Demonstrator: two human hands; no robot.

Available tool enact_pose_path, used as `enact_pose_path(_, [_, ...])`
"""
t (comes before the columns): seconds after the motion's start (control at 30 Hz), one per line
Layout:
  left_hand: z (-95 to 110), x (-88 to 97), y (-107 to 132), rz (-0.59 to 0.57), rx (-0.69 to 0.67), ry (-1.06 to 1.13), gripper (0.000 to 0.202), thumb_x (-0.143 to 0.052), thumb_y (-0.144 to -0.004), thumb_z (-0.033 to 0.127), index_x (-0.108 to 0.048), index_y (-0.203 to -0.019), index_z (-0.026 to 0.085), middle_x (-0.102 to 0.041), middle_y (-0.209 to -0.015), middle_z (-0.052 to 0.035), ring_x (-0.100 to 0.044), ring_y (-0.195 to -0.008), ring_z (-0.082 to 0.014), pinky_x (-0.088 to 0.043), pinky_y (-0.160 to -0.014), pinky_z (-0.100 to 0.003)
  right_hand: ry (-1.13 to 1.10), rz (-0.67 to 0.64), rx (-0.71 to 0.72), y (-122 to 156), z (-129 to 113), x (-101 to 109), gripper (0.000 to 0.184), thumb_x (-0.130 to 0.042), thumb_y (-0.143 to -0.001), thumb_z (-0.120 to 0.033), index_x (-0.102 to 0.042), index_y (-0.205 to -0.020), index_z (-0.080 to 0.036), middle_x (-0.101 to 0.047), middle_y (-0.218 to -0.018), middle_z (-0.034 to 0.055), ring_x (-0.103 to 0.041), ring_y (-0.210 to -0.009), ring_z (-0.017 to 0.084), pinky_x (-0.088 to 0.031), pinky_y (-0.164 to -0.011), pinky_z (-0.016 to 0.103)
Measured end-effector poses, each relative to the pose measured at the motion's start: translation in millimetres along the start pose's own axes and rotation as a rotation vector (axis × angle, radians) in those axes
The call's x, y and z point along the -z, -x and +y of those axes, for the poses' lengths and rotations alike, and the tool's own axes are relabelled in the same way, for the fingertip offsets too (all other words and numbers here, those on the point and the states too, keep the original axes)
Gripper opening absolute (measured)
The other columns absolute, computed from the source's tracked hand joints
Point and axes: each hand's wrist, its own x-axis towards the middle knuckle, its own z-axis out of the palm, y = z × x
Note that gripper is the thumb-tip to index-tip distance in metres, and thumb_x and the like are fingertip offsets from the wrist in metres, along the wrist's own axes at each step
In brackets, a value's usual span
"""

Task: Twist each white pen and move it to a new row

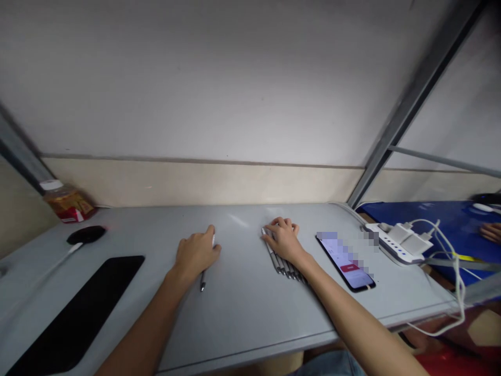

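My left hand [196, 253] rests low over the grey desk, its fingers closed round a pen [202, 282]. The dark tip of that pen points toward me, and a pale part shows between thumb and finger. To the right, my right hand [285, 241] is curled over several grey pens [282, 267] lying side by side. Its thumb is at the left edge of the row and its fingers bend over the far ends. My right palm and wrist hide part of the row.
A phone [346, 261] with its screen lit lies to the right, near a white power strip [397, 243] with plugs and cables. At left are a long black mat [78, 318], a black mouse-like object [86, 235] with a white cable, and a bottle [68, 202]. Another person's hand [491, 231] shows far right.
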Motion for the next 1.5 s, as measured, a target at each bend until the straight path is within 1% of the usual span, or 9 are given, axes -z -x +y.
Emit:
enact_pose_path(0.23, [14, -3.2, -2, 0.101, -0.21, 0.377, 0.016, -0.047, -0.084, 0.027, -0.057, -0.095, 0.02, -0.067, -0.082, -0.0046, -0.062, -0.074, -0.0181, -0.044, -0.066, -0.029, -0.195, 0.111, 0.005, 2, -3, 11, 0.031, -0.053, -0.09, -0.039, -0.063, -0.118, -0.027, -0.054, -0.113, 0.01, -0.044, -0.105, 0.027, -0.032, -0.089, 0.043])
enact_pose_path(0.37, [38, -4.6, 4, 0.081, -0.4, 0.769, 0.022, -0.043, -0.09, 0.034, -0.059, -0.096, 0.02, -0.068, -0.087, -0.0035, -0.062, -0.079, -0.0157, -0.048, -0.069, -0.027, -0.414, 0.008, 0.281, 8, -13, 19, 0.047, -0.06, -0.087, -0.036, -0.051, -0.133, -0.03, -0.055, -0.117, 0.0088, -0.048, -0.107, 0.024, -0.037, -0.093, 0.04])
enact_pose_path(0.47, [50, -6.7, 9, -0.002, -0.436, 0.886, 0.027, -0.04, -0.092, 0.038, -0.059, -0.1, 0.019, -0.066, -0.081, -0.0028, -0.061, -0.071, -0.0143, -0.048, -0.064, -0.026, -0.515, -0.051, 0.408, 11, -18, 22, 0.036, -0.055, -0.09, -0.032, -0.056, -0.126, -0.028, -0.06, -0.11, 0.0083, -0.05, -0.103, 0.023, -0.039, -0.089, 0.037])
enact_pose_path(0.57, [49, -6.3, 9, 0.018, -0.427, 0.828, 0.027, -0.042, -0.092, 0.04, -0.058, -0.101, 0.02, -0.065, -0.081, -0.0024, -0.06, -0.07, -0.0142, -0.048, -0.066, -0.027, -0.522, -0.001, 0.328, 10, -17, 23, 0.023, -0.052, -0.092, -0.037, -0.065, -0.105, -0.024, -0.063, -0.091, 0.0078, -0.052, -0.088, 0.022, -0.039, -0.078, 0.034])
enact_pose_path(0.73, [34, -3.0, 3, 0.216, -0.473, 0.546, 0.025, -0.038, -0.095, 0.036, -0.058, -0.102, 0.021, -0.063, -0.095, -0.0047, -0.058, -0.085, -0.0179, -0.045, -0.079, -0.033, -0.701, -0.031, 0.035, 7, -8, 23, 0.044, -0.047, -0.09, -0.055, -0.063, -0.071, -0.018, -0.05, -0.059, 0.0001, -0.04, -0.056, 0.013, -0.03, -0.056, 0.026])
enact_pose_path(0.9, [31, -5.5, 0, 0.299, -0.56, 0.362, 0.028, -0.029, -0.097, 0.028, -0.056, -0.101, 0.019, -0.061, -0.091, -0.0056, -0.051, -0.086, -0.0198, -0.041, -0.08, -0.035, -1.08, -0.35, -0.095, 7, -8, 26, 0.052, -0.046, -0.087, -0.062, -0.062, -0.068, -0.015, -0.04, -0.053, -0.0035, -0.031, -0.047, 0.009, -0.023, -0.047, 0.023])
enact_pose_path(1.07, [33, -5.8, 3, 0.309, -0.578, 0.293, 0.029, -0.027, -0.098, 0.025, -0.055, -0.102, 0.019, -0.06, -0.092, -0.0058, -0.049, -0.086, -0.0204, -0.039, -0.079, -0.035, -1.224, -0.414, -0.185, 8, -12, 30, 0.05, -0.048, -0.087, -0.059, -0.065, -0.071, -0.015, -0.041, -0.054, -0.0034, -0.032, -0.046, 0.008, -0.022, -0.045, 0.023])
enact_pose_path(1.33, [31, -10.4, 1, 0.337, -0.601, 0.281, 0.025, -0.031, -0.096, 0.02, -0.053, -0.085, 0.018, -0.057, -0.078, -0.0033, -0.045, -0.076, -0.0189, -0.036, -0.072, -0.033, -1.082, -0.412, -0.077, 8, -10, 31, 0.051, -0.043, -0.089, -0.059, -0.061, -0.069, -0.015, -0.038, -0.054, -0.0037, -0.031, -0.047, 0.009, -0.024, -0.047, 0.024])
enact_pose_path(1.5, [28, -16.4, -2, 0.337, -0.553, 0.331, 0.022, -0.035, -0.09, 0.011, -0.048, -0.073, 0.019, -0.053, -0.068, -0.0012, -0.045, -0.068, -0.0175, -0.035, -0.066, -0.031, -0.713, -0.13, 0.17, 11, -14, 29, 0.039, -0.042, -0.095, -0.045, -0.061, -0.074, -0.017, -0.047, -0.06, -0.0021, -0.04, -0.056, 0.011, -0.029, -0.055, 0.024])
